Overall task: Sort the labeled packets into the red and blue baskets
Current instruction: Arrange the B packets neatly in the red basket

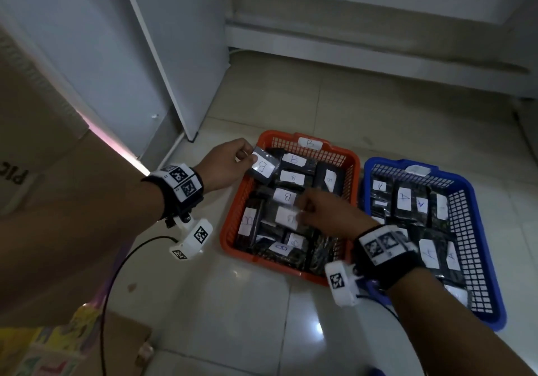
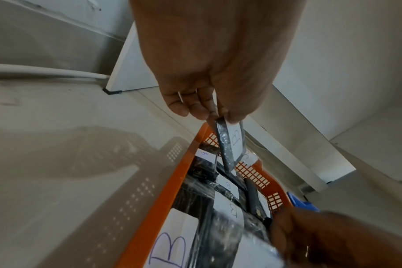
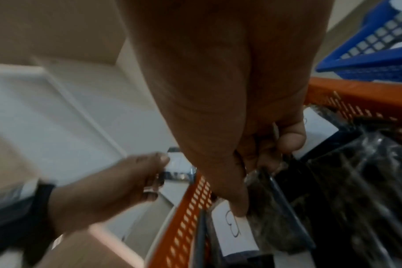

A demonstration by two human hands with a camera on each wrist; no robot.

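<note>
A red basket (image 1: 230, 230) marked B stands on the floor, full of black packets with white B labels. To its right a blue basket (image 1: 492, 259) holds packets labelled A. My left hand (image 1: 244, 154) pinches one B packet (image 1: 263, 167) by its end, above the red basket's far left corner; in the left wrist view that packet (image 2: 232, 145) hangs tilted from the fingers (image 2: 195, 108). My right hand (image 1: 305, 209) is down in the middle of the red basket and grips another wrapped B packet (image 3: 271, 208) between thumb and curled fingers.
A large cardboard box (image 1: 43, 201) fills the left side. A white cabinet panel (image 1: 163, 55) stands behind the red basket. A black cable (image 1: 122, 265) runs from my left wrist over the glossy tiles (image 1: 233, 317). A colourful mat (image 1: 43, 352) lies at the bottom left.
</note>
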